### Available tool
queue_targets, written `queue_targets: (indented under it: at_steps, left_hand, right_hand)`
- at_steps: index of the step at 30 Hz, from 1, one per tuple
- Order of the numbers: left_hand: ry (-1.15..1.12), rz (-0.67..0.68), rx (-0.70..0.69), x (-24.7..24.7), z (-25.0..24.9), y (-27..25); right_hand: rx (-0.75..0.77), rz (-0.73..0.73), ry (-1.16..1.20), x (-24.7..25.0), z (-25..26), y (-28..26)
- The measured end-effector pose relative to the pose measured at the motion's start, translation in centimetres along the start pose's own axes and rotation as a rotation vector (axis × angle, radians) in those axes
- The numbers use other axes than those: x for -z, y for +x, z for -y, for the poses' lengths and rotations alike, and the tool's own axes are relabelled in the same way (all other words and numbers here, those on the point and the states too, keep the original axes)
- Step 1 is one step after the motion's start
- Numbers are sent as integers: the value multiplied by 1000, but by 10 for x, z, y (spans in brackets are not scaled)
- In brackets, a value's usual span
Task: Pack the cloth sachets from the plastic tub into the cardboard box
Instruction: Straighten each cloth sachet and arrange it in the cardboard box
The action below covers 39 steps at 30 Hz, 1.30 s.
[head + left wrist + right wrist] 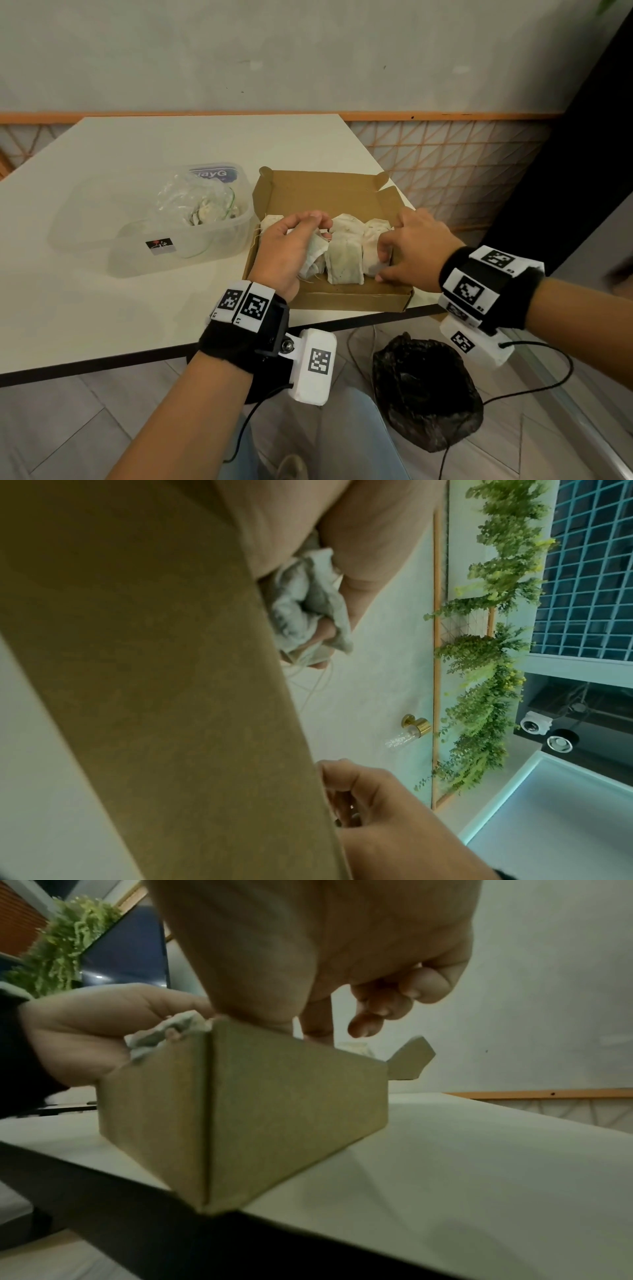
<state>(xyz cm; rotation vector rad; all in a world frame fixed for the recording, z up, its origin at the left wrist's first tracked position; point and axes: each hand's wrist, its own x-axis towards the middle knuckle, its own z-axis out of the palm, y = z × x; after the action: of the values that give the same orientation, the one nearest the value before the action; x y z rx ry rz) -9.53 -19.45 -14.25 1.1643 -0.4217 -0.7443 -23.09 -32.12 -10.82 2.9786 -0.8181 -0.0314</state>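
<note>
An open cardboard box [325,192] sits at the table's near right corner, its outer wall filling the left wrist view [171,696] and the right wrist view [257,1110]. Several cloth sachets [344,262] lie in rows inside. My left hand [308,236] is over the box's left part and grips a crumpled sachet [313,257] [301,607] [164,1034]. My right hand [382,265] rests at the right front corner, with the thumb on the rim and the index finger down on the rightmost sachet [371,240]. The clear plastic tub [113,219] stands left of the box.
A crumpled clear bag [191,202] with a few pale pieces lies in the tub. The white table [137,144] ends just in front of the box. On the floor below are a black plastic bag [424,390] and cables. A wall stands behind the table.
</note>
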Motion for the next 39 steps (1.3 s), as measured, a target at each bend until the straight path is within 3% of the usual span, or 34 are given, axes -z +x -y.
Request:
queue_targets:
  at_steps: [7,10,13,15,18,23,26,29,32,39]
  left_hand:
    - [-184,35,111,4,-7,3]
    - [-328,54,204,8,-8,5]
    - [-395,65,214,10,-8,7]
    - [-383,56,194,9,-8,6]
    - [-372,78,195,7,-11,1]
    - [-420,96,213,8,-10,-1]
    - [-457,114,220,10,-10,-2]
    - [-441,114,213,8,-12,-3]
    - [-463,133,237,8,-14,-4]
    - [-445,249,246,12,-10,-4]
  right_hand:
    - [-22,8,145,12,-1,4]
    - [3,-47,559,32,4,3]
    - [-22,36,1007,32,25,3]
    - [-68,98,1176,19,41,5]
    - [-149,78,1340,-2,62,10]
    - [-182,-119,1408,-23,80,11]
    - [-63,-308,1314,-27,77,7]
    - [41,-303,1226,-30,78,3]
    - [31,-306,1229,-31,77,7]
    - [-85,-363,1558,-31,71,13]
